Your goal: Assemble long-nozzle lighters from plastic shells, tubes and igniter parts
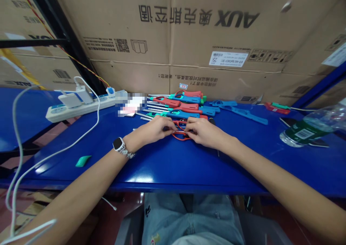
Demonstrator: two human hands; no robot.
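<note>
My left hand (161, 127) and my right hand (201, 130) meet at the middle of the blue table, fingers pinched on an orange-red lighter casing (180, 137). The casing's looped trigger-guard end shows between them; any small part at the fingertips is too hidden to make out. Just beyond the hands lies a pile of long-nosed lighters in red and blue, among them a red lighter (189, 107) and a blue lighter (186, 99). Their metal tubes point left. By my right hand, a dark-handled screwdriver (212, 121) is partly covered.
Blue casing pieces (250, 116) lie right of the pile. Further right are a red-and-green item (278, 108) and a green-labelled bottle (302, 131) lying over a dark phone. A power strip (81, 106) with white cables stands left, near a green scrap (83, 161). Cardboard boxes (173, 32) wall the back.
</note>
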